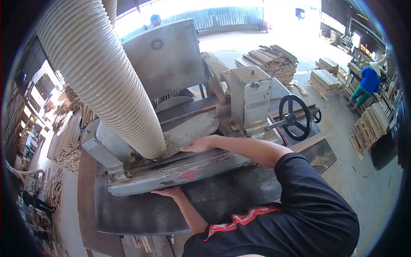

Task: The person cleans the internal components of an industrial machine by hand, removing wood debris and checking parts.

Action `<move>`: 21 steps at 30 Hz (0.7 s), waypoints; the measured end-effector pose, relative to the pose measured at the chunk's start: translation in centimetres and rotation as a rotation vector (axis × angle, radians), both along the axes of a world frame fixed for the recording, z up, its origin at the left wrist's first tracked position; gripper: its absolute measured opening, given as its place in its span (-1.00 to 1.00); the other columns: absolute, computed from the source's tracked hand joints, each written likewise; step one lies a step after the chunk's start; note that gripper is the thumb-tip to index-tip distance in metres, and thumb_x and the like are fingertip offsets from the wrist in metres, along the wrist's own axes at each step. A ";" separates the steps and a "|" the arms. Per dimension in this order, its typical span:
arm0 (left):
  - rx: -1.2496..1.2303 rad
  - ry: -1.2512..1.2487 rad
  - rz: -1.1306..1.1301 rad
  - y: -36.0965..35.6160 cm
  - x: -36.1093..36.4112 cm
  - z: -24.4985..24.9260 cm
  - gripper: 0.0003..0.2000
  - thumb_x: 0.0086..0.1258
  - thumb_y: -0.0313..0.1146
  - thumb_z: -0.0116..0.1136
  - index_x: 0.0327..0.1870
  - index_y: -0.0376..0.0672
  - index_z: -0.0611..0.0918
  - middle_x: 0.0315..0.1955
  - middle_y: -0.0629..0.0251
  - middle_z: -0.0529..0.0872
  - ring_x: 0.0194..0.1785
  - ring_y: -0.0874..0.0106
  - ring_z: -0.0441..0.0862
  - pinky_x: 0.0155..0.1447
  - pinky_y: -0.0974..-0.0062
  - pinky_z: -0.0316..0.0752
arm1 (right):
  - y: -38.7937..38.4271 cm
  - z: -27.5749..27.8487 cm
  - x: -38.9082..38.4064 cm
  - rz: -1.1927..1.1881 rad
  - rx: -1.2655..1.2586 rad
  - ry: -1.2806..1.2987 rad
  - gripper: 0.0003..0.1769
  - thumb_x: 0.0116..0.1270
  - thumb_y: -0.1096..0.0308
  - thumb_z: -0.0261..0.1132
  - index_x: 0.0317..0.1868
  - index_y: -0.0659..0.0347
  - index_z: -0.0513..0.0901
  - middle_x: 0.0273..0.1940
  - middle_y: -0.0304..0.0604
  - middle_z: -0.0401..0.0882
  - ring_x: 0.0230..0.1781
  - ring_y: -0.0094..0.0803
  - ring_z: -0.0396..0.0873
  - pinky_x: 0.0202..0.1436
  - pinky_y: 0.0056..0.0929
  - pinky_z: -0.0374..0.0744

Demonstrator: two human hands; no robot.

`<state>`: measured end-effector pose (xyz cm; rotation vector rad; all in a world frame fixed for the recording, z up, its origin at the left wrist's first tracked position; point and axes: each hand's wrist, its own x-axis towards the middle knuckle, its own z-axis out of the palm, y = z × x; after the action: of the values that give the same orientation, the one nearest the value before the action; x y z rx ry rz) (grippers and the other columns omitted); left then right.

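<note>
My right hand (200,144) lies with its fingers stretched out on the long metal cover (195,128) of a woodworking machine, close to the foot of a wide ribbed hose (124,98). Lower down, my left hand (170,192) is at the bottom edge of the machine's front guard (145,185), which bears a red triangle mark. Its visible fingers are extended and the guard hides part of them. Beneath the guard spreads the dark table (227,192). A black handwheel (295,118) sits on the right beside the grey column (253,100).
Stacks of boards stand on the floor behind the machine (272,62) and at right (370,126). A person in blue (369,81) bends there. Another person's head (155,19) shows behind a tall metal panel (165,60). More timber (68,154) is piled at left.
</note>
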<state>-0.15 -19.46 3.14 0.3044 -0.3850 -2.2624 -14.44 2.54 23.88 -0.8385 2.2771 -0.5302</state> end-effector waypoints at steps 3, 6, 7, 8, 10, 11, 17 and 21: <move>0.065 0.011 -0.017 -0.1 0.0 0.1 0.07 0.33 0.67 -0.27 0.70 0.05 0.12 0.67 0.17 0.11 0.68 -0.06 0.05 0.65 -0.29 0.00 | -0.4 -1.3 -0.7 0.018 -0.018 0.109 0.21 0.43 -0.63 -0.21 0.29 0.54 0.58 0.25 0.46 0.56 0.35 0.31 0.50 0.46 0.05 0.42; 0.023 0.088 -0.094 -0.2 -0.1 -0.7 0.07 0.33 0.68 -0.30 0.70 0.05 0.10 0.67 0.15 0.11 0.68 -0.07 0.05 0.65 -0.29 0.02 | 0.3 -0.4 0.3 0.027 0.001 0.214 0.10 0.54 -0.50 -0.24 0.17 0.55 0.64 0.03 0.46 0.67 0.16 0.38 0.60 0.34 0.11 0.50; 0.048 0.038 -0.073 0.6 0.1 1.4 0.07 0.34 0.69 -0.39 0.71 0.05 0.09 0.68 0.15 0.06 0.69 -0.06 0.00 0.67 -0.26 -0.04 | 0.4 0.7 0.9 0.044 0.002 0.230 0.07 0.56 -0.46 -0.25 0.13 0.56 0.65 -0.03 0.46 0.69 0.11 0.39 0.62 0.30 0.13 0.51; 0.055 0.001 -0.078 0.7 0.0 1.0 0.07 0.35 0.69 -0.42 0.71 0.06 0.08 0.69 0.15 0.05 0.69 -0.05 -0.01 0.68 -0.25 -0.07 | 0.2 1.0 1.4 0.068 -0.001 0.238 0.04 0.59 -0.42 -0.26 0.09 0.56 0.67 -0.08 0.45 0.70 0.06 0.40 0.63 0.27 0.14 0.53; 0.055 -0.077 -0.091 -0.1 0.5 0.6 0.07 0.35 0.69 -0.48 0.71 0.06 0.07 0.69 0.16 0.03 0.70 -0.04 -0.04 0.69 -0.22 -0.12 | -0.5 -1.6 -0.1 0.106 -0.022 0.221 0.03 0.62 -0.39 -0.28 0.07 0.57 0.67 -0.06 0.47 0.68 0.10 0.40 0.61 0.31 0.13 0.50; 0.050 -0.098 -0.096 -0.1 0.7 1.1 0.06 0.36 0.69 -0.51 0.71 0.07 0.06 0.70 0.17 0.00 0.71 -0.02 -0.08 0.70 -0.21 -0.19 | -0.8 -1.8 -0.5 0.117 -0.040 0.218 0.02 0.63 -0.37 -0.29 0.05 0.58 0.68 -0.04 0.48 0.68 0.12 0.40 0.60 0.33 0.12 0.49; 0.041 -0.019 -0.059 -0.2 0.1 0.4 0.08 0.34 0.70 -0.46 0.72 0.08 0.04 0.70 0.17 -0.01 0.71 -0.03 -0.09 0.69 -0.22 -0.15 | -0.7 -0.6 0.0 0.055 0.042 0.102 0.06 0.58 -0.46 -0.32 0.24 0.48 0.64 0.22 0.46 0.59 0.36 0.32 0.48 0.50 0.05 0.37; 0.109 -0.113 -0.008 -0.6 -0.2 -0.4 0.09 0.32 0.70 -0.38 0.72 0.06 0.03 0.70 0.12 0.00 0.70 -0.11 -0.07 0.67 -0.30 -0.13 | -1.2 -0.7 -0.4 0.078 0.024 0.080 0.14 0.52 -0.54 -0.30 0.31 0.49 0.59 0.32 0.39 0.54 0.44 0.25 0.43 0.53 0.01 0.36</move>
<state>-0.30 -20.05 2.78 0.4898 -0.3225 -2.2845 -14.84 1.34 23.17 -0.9477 2.3077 -0.4410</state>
